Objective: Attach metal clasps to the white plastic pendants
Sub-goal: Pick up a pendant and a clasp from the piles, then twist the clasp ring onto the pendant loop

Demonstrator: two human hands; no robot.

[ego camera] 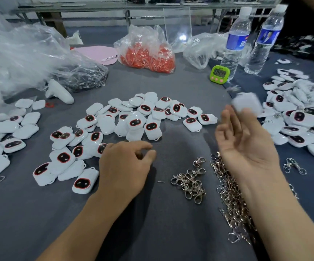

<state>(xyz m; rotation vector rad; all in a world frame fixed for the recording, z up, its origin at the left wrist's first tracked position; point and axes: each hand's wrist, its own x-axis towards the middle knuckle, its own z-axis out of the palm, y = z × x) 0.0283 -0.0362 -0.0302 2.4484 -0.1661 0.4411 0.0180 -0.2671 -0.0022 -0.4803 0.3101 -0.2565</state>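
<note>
The worktop (180, 142) is covered in dark slate-grey cloth. The pendants (153, 129) spread across the middle are glossy white. Those lying face up show a dark oval panel ringed in red-orange with two pale spots. The clasps (190, 182) at lower centre are shiny silver metal. At upper centre a clear bag (146, 51) holds orange-red pieces, beside a pale pink sheet (97, 53). The timer (219, 74) is lime green with pink buttons. Two clear bottles (234, 44) at upper right carry blue labels and white caps.
</note>
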